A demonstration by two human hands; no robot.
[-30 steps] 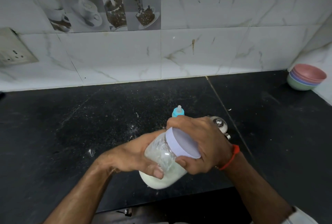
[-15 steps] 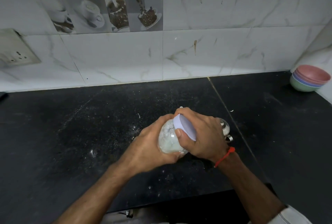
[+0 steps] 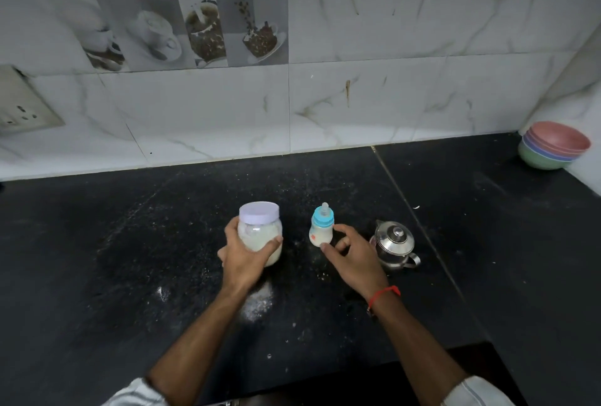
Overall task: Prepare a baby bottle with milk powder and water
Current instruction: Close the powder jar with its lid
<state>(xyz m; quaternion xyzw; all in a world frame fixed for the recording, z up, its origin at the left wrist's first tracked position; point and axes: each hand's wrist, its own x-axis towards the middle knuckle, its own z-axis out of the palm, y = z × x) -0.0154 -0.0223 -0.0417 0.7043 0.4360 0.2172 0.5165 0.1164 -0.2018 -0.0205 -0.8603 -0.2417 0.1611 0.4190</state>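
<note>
At the centre of the frame the left hand (image 3: 244, 259) grips a clear milk powder jar (image 3: 260, 234) that stands upright on the black table (image 3: 97, 259), fingers and thumb curled round its lower body; the jar's lilac lid (image 3: 259, 212) is on, and white powder fills its lower part. Just right of it stands the small baby bottle (image 3: 321, 226), upright, with a blue collar and clear teat, whitish content inside. The right hand (image 3: 353, 259) is beside the bottle with its fingers loosely bent; the thumb tip touches the bottle's base and the hand holds nothing. A red thread (image 3: 383, 294) circles that wrist. A small steel kettle (image 3: 394, 245) sits just right of the hand. Spilled powder (image 3: 258, 303) lies below the jar. Stacked coloured bowls (image 3: 553, 145) sit at the far right edge.
</note>
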